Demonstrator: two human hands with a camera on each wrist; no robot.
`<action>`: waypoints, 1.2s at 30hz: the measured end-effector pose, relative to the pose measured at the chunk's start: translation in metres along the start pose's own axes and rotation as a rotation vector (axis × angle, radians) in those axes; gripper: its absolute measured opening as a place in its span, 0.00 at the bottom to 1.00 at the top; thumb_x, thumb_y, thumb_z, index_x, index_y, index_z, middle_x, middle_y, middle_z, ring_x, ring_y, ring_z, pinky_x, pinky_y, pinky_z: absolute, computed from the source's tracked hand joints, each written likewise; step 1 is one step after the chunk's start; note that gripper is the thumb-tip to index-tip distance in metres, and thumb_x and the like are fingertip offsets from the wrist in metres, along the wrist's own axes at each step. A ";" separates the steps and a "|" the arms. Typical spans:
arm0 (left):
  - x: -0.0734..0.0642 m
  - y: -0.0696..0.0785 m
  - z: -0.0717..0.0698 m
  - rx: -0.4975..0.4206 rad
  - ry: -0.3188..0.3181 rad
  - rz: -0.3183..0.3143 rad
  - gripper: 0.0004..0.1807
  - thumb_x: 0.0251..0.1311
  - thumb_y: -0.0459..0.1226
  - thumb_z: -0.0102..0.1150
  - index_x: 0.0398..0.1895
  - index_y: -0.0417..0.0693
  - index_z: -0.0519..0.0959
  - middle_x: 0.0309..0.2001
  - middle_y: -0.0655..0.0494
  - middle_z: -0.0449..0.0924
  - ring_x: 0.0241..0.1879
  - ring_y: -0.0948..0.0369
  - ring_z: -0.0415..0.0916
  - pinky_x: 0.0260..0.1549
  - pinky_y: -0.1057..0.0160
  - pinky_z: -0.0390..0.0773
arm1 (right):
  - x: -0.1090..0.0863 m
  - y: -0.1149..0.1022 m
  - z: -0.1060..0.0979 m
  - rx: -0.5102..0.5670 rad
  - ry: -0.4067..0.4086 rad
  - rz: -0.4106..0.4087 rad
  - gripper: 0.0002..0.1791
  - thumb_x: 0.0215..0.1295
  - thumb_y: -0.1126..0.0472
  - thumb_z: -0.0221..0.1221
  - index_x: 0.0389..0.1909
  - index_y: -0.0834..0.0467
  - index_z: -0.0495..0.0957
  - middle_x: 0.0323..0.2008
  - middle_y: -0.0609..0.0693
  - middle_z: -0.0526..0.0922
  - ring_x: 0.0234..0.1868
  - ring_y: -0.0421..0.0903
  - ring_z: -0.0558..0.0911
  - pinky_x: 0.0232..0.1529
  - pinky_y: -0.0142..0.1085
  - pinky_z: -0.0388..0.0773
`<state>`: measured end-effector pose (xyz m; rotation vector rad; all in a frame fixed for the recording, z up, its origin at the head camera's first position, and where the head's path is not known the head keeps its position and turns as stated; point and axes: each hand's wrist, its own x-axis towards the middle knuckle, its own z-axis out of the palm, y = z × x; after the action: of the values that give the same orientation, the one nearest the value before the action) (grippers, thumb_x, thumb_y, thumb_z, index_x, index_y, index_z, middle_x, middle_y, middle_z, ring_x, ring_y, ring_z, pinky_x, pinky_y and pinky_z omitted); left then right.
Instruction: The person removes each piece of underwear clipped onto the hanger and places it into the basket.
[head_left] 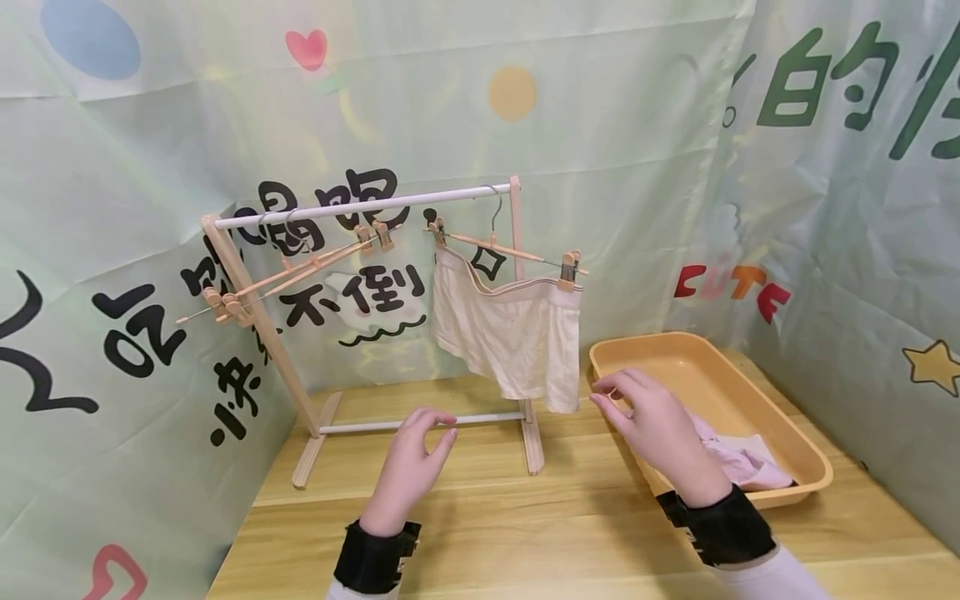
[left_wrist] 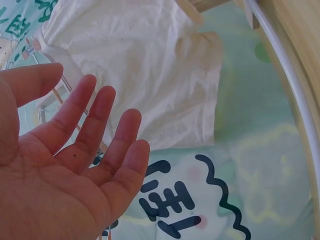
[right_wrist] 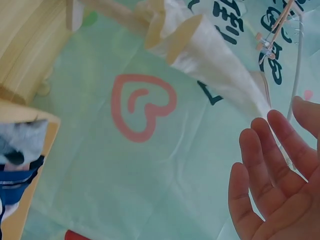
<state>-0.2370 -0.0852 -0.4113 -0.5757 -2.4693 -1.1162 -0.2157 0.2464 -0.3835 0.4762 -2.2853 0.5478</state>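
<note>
A pair of cream shorts (head_left: 510, 333) hangs by its waistband from a clip hanger (head_left: 517, 250) at the right end of a small wooden drying rack (head_left: 367, 202). My left hand (head_left: 412, 467) hovers in front of the rack's lower bar, fingers loosely bent, holding nothing. In the left wrist view its palm and spread fingers show beside the shorts (left_wrist: 145, 70), apart from them as far as I can tell. To the right of the shorts, my right hand (head_left: 660, 425) is in the air by the tub's near-left side, fingers relaxed and nothing in its grasp.
Clip hangers (head_left: 300, 273) without clothes hang at the rack's left end. An orange plastic tub (head_left: 697, 358) stands at the right, with pink cloth (head_left: 742, 462) inside. Dark blue and grey fabric (right_wrist: 20, 170) also lies in it. Printed curtains (head_left: 600, 150) enclose the wooden table (head_left: 495, 533).
</note>
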 end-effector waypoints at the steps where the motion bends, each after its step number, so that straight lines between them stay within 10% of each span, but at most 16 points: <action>1: 0.000 -0.001 0.001 0.003 0.002 0.007 0.08 0.61 0.39 0.60 0.42 0.53 0.81 0.45 0.56 0.79 0.49 0.60 0.73 0.50 0.49 0.77 | 0.000 -0.002 0.001 0.005 0.002 0.000 0.08 0.56 0.57 0.66 0.35 0.53 0.80 0.32 0.47 0.81 0.32 0.40 0.77 0.27 0.41 0.78; 21: -0.003 0.010 0.022 -0.041 0.054 0.084 0.10 0.60 0.37 0.61 0.45 0.49 0.80 0.44 0.54 0.80 0.47 0.58 0.75 0.48 0.50 0.78 | -0.006 -0.014 0.015 0.022 -0.006 0.012 0.08 0.60 0.51 0.63 0.37 0.49 0.81 0.33 0.44 0.79 0.29 0.38 0.69 0.24 0.36 0.72; 36: 0.018 0.076 0.051 -0.049 0.132 0.248 0.12 0.60 0.39 0.61 0.45 0.46 0.77 0.42 0.52 0.79 0.45 0.60 0.74 0.45 0.55 0.79 | -0.005 -0.010 0.017 0.055 0.017 -0.008 0.06 0.60 0.56 0.63 0.37 0.51 0.82 0.32 0.45 0.80 0.29 0.38 0.71 0.24 0.37 0.73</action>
<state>-0.2221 0.0034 -0.3875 -0.7725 -2.1940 -1.0806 -0.2171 0.2302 -0.3957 0.5056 -2.2557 0.6100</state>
